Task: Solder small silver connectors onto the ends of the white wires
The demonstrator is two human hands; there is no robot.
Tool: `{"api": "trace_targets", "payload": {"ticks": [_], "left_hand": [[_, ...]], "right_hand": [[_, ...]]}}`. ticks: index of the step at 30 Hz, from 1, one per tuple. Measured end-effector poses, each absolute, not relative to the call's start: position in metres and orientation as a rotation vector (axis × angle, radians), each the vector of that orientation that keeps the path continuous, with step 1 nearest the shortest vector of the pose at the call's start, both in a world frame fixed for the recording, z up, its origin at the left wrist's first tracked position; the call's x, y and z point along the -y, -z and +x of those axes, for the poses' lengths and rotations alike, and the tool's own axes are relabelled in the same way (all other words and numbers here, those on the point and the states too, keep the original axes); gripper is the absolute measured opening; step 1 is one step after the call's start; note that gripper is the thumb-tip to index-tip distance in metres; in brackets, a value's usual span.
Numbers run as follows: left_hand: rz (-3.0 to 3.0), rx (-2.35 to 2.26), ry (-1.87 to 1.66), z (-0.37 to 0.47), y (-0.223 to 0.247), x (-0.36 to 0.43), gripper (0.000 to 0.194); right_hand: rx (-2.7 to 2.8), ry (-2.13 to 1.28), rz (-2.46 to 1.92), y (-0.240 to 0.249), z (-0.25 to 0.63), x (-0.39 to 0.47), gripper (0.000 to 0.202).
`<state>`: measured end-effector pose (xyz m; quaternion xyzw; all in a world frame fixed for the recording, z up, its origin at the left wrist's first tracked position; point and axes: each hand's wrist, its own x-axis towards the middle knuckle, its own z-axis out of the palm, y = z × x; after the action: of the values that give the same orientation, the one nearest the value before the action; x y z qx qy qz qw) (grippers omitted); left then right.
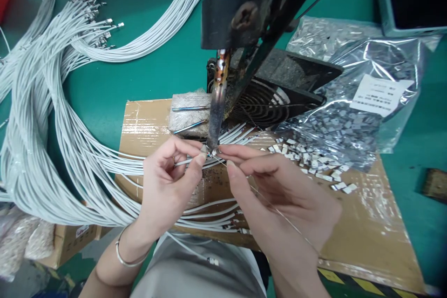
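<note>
My left hand (169, 184) is closed, thumb and forefinger pinching the end of a white cable (181, 162) just below the tip of a mounted soldering iron (218, 102). Between the thumb and fingers of my right hand (279, 191) runs a thin solder wire (295, 227), its front end reaching the iron's tip. The fingertips of both hands almost meet there. A small metal piece shows at the cable end, partly hidden by the fingers. Other white cable ends (223, 221) lie on the cardboard (366, 223) below and behind my hands.
Large bundles of white cables (31, 149) fill the left side. Small metal connectors (321, 163) are strewn at right before a clear plastic bag (394, 74) of more. A black fan (268, 102) stands behind the iron. Tweezers-like metal rods (190, 126) rest on a wrapped block (181, 118).
</note>
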<state>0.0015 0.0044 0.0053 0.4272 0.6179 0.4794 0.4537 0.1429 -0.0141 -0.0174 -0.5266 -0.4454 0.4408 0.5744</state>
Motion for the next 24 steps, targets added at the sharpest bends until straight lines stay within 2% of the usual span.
{"api": "trace_targets", "payload": {"ticks": [24], "left_hand": [[1.063, -1.449, -1.223, 0.0, -0.0031, -0.0039, 0.014]], "right_hand": [[1.123, -0.977, -1.221, 0.0245, 0.1467, 0.0154, 0.021]]}}
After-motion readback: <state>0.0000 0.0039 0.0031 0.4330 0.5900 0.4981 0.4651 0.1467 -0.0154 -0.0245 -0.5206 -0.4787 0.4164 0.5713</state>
